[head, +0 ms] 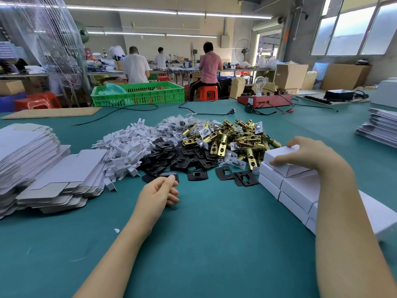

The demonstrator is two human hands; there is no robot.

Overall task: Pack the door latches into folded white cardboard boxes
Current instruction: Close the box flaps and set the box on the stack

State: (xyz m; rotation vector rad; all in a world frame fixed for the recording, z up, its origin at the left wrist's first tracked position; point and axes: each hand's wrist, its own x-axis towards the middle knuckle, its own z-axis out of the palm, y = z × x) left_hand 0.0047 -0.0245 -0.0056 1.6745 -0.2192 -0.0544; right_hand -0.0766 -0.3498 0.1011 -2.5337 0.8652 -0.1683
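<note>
A heap of brass door latches (232,140) lies mid-table, with black strike plates (184,158) in front and white plastic inserts (126,147) to their left. Flat white box blanks (53,168) are stacked at the left. My right hand (309,155) grips a closed white cardboard box (285,162) on top of a stack of closed boxes (296,190) at the right. Just short of the black plates, my left hand (159,192) hovers over the green tabletop, its fingers loosely curled and holding nothing.
More flat blanks (380,127) are piled at the far right. A red test unit with a bulb (264,97), cables (204,110) and a cardboard sheet (51,112) lie at the back of the table. Behind it stand a green crate (139,93) and people seated at benches.
</note>
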